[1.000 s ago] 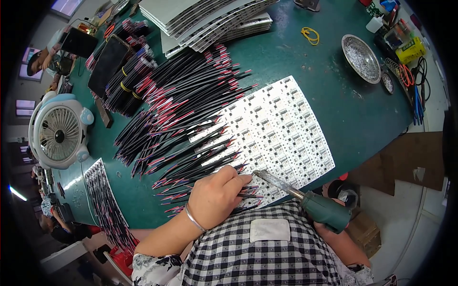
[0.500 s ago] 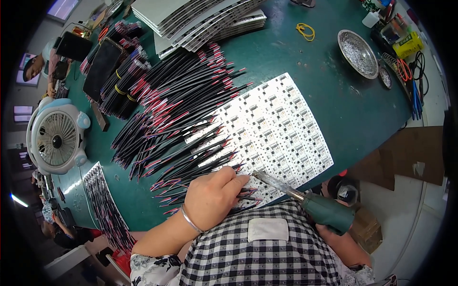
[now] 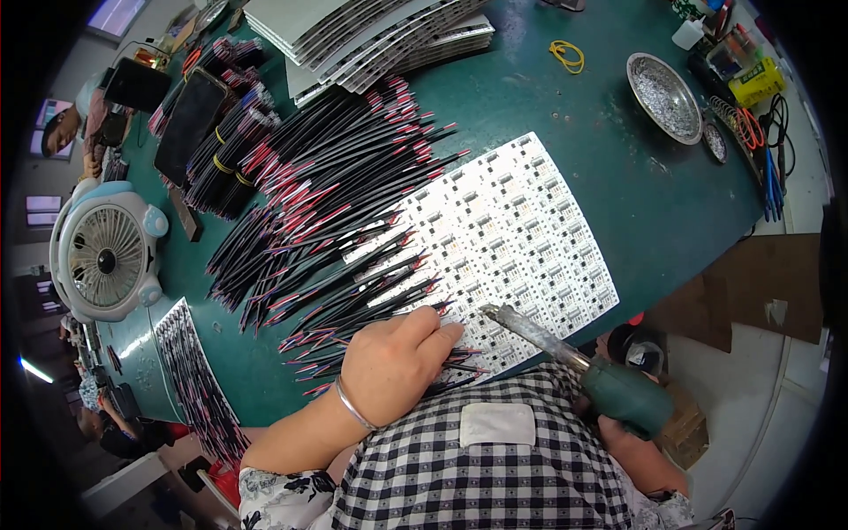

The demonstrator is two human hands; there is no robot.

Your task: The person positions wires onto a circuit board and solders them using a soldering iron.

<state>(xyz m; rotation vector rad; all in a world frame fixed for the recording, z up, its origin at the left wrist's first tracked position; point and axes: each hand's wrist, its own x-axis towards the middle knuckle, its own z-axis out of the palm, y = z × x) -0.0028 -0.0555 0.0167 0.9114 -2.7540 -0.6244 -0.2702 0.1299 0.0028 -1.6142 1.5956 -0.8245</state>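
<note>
My left hand (image 3: 397, 358), a bangle at its wrist, rests on the lower left part of a white circuit board panel (image 3: 508, 212). Its thumb and fingers are pinched together among black wire leads (image 3: 380, 283) with red and white ends; what is between the fingertips is hidden. Below the board's near edge, my right hand (image 3: 623, 437) is wrapped round the dark green handle of a soldering iron (image 3: 625, 397). The iron's metal tip hovers over or touches the panel, a little right of my left fingertips; I cannot tell which. Rows of leads overlap the panel's left side.
Stacked panels (image 3: 353, 40) stand at the back. A metal bowl of silvery bits (image 3: 662, 97) and a yellow band (image 3: 566, 56) lie at the right. Left are a fan (image 3: 106, 261), a phone (image 3: 193, 128), bundled leads (image 3: 216, 177) and another wired panel (image 3: 199, 380). A person (image 3: 88, 124) sits far left.
My right hand has drawn the soldering iron back to the right, so its tip is farther from my left fingertips. My left hand has stayed almost still.
</note>
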